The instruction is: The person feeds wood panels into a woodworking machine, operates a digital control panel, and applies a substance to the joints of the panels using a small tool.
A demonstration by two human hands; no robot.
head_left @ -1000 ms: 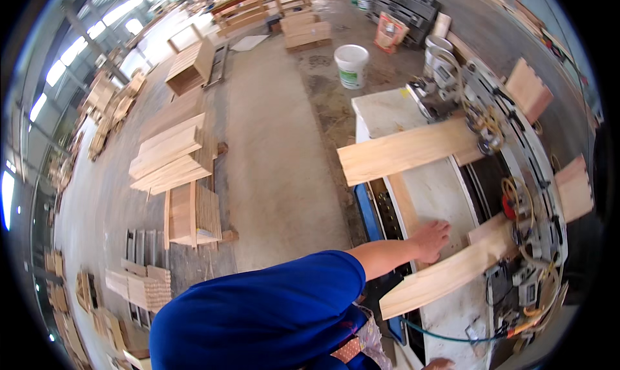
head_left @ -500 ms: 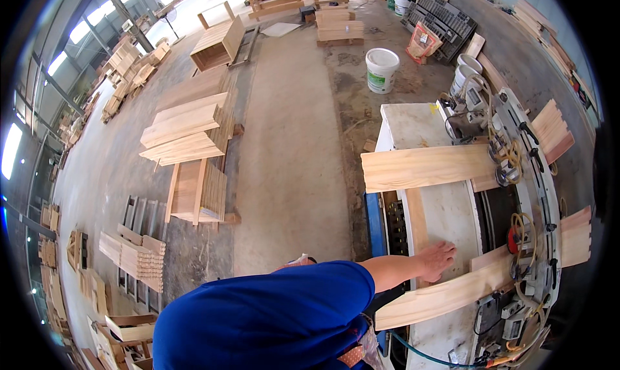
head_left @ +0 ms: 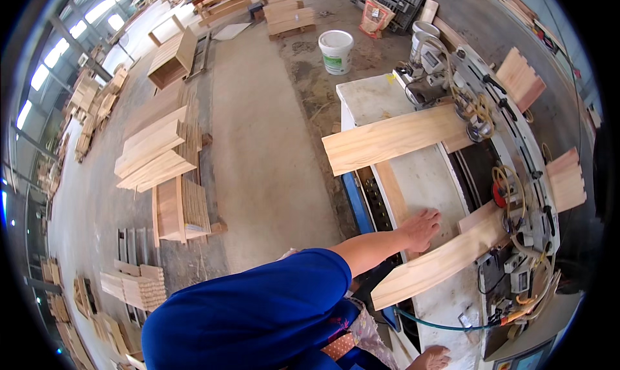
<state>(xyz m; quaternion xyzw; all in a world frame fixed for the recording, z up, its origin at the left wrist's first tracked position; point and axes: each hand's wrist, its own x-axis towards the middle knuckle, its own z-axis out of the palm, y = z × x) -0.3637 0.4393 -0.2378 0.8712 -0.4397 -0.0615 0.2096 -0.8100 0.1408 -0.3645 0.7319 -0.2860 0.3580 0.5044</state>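
My left hand (head_left: 422, 230) lies on the white machine table (head_left: 429, 189), fingers stretched out and nothing in them. It sits between two pale wooden boards, closer to the near board (head_left: 429, 267); the far board (head_left: 391, 137) lies across the table beyond it. At the lower edge my right hand (head_left: 431, 358) shows in part, fingers extended over the white surface, with no object visible in it. Both boards reach right, under round clamp-like parts with coiled hoses (head_left: 510, 199) along the machine's metal rail (head_left: 510, 121).
A green-blue hose (head_left: 445, 327) crosses the near end of the machine. Boards with notched ends (head_left: 567, 179) stick out behind the rail. A white bucket (head_left: 336, 52) stands beyond the table. Stacked boards (head_left: 152, 147) stand on the floor at left.
The view has turned, so the machine appears farther left and tilted. My right hand has come into view at the lower edge. My left hand still lies on the table between the boards.
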